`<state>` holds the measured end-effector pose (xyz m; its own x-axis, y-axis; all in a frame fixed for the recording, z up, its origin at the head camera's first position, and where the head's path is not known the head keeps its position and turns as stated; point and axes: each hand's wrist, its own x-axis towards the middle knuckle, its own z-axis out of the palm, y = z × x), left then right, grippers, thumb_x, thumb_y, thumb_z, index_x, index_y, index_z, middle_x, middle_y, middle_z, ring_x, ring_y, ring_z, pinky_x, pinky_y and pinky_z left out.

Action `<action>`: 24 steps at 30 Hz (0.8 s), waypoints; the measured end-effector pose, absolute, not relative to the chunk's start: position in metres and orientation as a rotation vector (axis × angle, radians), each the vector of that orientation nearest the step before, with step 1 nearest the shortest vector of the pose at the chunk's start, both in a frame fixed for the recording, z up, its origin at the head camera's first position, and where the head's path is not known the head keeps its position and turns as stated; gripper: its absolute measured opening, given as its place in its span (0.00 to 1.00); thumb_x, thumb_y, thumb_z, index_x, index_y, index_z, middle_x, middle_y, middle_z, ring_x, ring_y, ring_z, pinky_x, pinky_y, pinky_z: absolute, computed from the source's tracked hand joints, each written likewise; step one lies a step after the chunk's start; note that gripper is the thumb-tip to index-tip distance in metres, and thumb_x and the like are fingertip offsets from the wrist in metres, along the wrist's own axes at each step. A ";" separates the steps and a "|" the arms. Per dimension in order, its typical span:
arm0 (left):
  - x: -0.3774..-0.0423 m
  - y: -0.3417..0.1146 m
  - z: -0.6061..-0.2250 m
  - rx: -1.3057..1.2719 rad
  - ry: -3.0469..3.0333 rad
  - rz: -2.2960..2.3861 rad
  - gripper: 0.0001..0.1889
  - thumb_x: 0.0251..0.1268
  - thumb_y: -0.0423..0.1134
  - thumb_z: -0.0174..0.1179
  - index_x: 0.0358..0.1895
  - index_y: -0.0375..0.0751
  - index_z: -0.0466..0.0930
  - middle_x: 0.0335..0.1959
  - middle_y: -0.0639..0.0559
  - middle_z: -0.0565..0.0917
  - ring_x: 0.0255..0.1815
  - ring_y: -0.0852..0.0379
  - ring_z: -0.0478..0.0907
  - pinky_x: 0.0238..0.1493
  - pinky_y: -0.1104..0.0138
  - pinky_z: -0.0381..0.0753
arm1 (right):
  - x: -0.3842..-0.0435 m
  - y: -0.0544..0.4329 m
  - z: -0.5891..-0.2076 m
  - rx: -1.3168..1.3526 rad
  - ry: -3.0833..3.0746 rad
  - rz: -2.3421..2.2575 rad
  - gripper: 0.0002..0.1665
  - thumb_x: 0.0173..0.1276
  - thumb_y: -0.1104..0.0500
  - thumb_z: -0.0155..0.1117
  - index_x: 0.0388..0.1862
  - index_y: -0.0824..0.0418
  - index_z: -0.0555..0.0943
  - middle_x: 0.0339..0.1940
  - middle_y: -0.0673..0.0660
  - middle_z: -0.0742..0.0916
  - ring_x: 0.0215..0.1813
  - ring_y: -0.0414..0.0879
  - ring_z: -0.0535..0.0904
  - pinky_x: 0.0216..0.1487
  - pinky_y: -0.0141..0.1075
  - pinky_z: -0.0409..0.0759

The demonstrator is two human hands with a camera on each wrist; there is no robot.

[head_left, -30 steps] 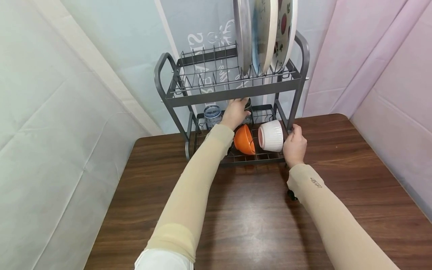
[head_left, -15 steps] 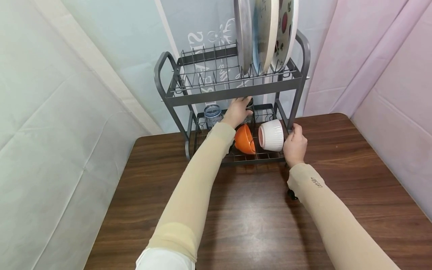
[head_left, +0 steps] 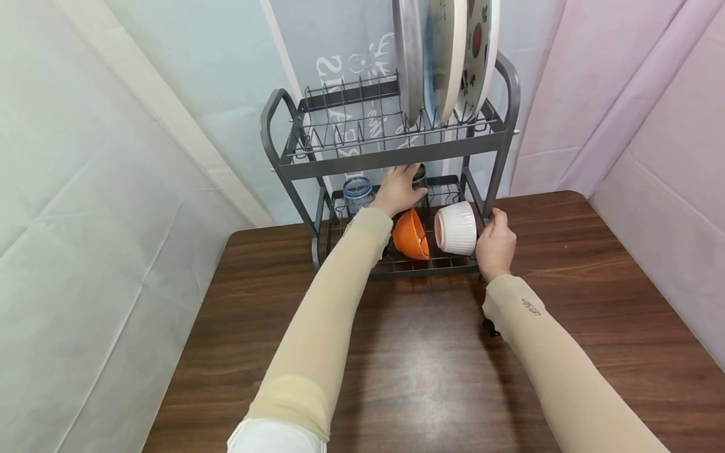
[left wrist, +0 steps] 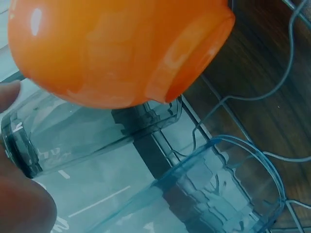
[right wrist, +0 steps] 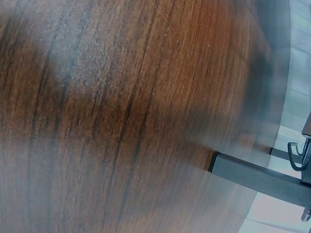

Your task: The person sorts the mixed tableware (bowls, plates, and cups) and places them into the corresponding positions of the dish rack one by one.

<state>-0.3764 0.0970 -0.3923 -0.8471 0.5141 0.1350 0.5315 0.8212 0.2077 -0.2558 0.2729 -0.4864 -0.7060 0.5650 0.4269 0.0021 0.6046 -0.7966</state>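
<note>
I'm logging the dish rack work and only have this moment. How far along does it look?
Looks done: three plates stand upright in the rack's upper tier; an orange bowl, a white ribbed bowl and a clear glass sit on the lower tier. In hand: the left hand grips a dark-rimmed glass at the back, while the right hand holds the rack's front post. Left: that glass is not yet released.

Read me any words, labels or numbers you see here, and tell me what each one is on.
White lettering on the backdrop behind the dish rack: upside down and partly hidden by the wires, not readable.
Small dark print on the right sleeve: too small to read.
Nothing readable in either wrist view.
</note>
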 end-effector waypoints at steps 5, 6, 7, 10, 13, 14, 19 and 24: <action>-0.374 0.091 -0.389 -0.846 -2.896 -0.449 0.39 0.66 0.57 0.49 0.74 0.58 0.38 0.76 0.56 0.42 0.77 0.54 0.34 0.75 0.58 0.39 | -0.257 0.273 -0.487 -0.456 -2.131 1.041 0.21 0.76 0.55 0.36 0.53 0.65 0.73 0.39 0.71 0.84 0.40 0.67 0.81 0.39 0.56 0.75; -0.373 0.090 -0.389 -0.855 -2.891 -0.452 0.39 0.66 0.57 0.49 0.74 0.58 0.37 0.76 0.57 0.42 0.77 0.55 0.34 0.75 0.58 0.38 | -0.257 0.273 -0.487 -0.454 -2.132 1.040 0.21 0.76 0.55 0.35 0.53 0.65 0.73 0.39 0.71 0.84 0.40 0.67 0.81 0.39 0.56 0.75; -0.372 0.089 -0.388 -0.868 -2.881 -0.452 0.39 0.66 0.57 0.49 0.74 0.58 0.37 0.76 0.57 0.42 0.77 0.55 0.34 0.75 0.59 0.38 | -0.257 0.273 -0.487 -0.453 -2.134 1.040 0.21 0.76 0.55 0.35 0.53 0.65 0.73 0.39 0.71 0.84 0.40 0.67 0.81 0.39 0.56 0.75; -0.371 0.084 -0.389 -0.904 -2.868 -0.440 0.39 0.66 0.58 0.48 0.74 0.58 0.37 0.76 0.57 0.41 0.77 0.56 0.36 0.75 0.60 0.38 | -0.256 0.273 -0.487 -0.451 -2.141 1.048 0.21 0.76 0.55 0.35 0.53 0.65 0.73 0.39 0.71 0.84 0.39 0.67 0.80 0.38 0.56 0.74; -0.368 0.079 -0.389 -0.935 -2.864 -0.455 0.38 0.66 0.58 0.48 0.74 0.58 0.39 0.76 0.57 0.42 0.77 0.55 0.37 0.75 0.59 0.41 | -0.255 0.274 -0.487 -0.464 -2.151 1.044 0.21 0.76 0.55 0.35 0.54 0.65 0.72 0.38 0.72 0.84 0.39 0.67 0.80 0.38 0.56 0.74; -0.366 0.078 -0.388 -0.940 -2.868 -0.452 0.38 0.66 0.58 0.48 0.74 0.58 0.39 0.76 0.58 0.41 0.77 0.54 0.36 0.75 0.59 0.42 | -0.256 0.274 -0.488 -0.467 -2.152 1.042 0.21 0.76 0.55 0.35 0.54 0.65 0.72 0.38 0.72 0.84 0.39 0.67 0.80 0.38 0.56 0.74; -0.356 0.069 -0.384 -0.993 -2.904 -0.480 0.38 0.66 0.57 0.49 0.74 0.59 0.40 0.76 0.60 0.39 0.77 0.56 0.31 0.75 0.58 0.44 | -0.258 0.274 -0.489 -0.474 -2.155 1.040 0.22 0.76 0.55 0.34 0.54 0.65 0.72 0.39 0.71 0.84 0.40 0.68 0.80 0.40 0.57 0.74; -0.344 0.058 -0.382 -1.065 -2.919 -0.490 0.38 0.66 0.56 0.49 0.74 0.60 0.37 0.76 0.59 0.40 0.77 0.57 0.30 0.75 0.59 0.42 | -0.259 0.274 -0.490 -0.474 -2.148 1.037 0.22 0.76 0.55 0.34 0.54 0.65 0.72 0.38 0.71 0.84 0.40 0.68 0.80 0.39 0.57 0.73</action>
<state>-0.3437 0.0585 -0.3816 -0.7707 0.6291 0.1013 0.6277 0.7221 0.2909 -0.2585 0.2741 -0.4900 -0.6917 0.5808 0.4292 0.0252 0.6134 -0.7894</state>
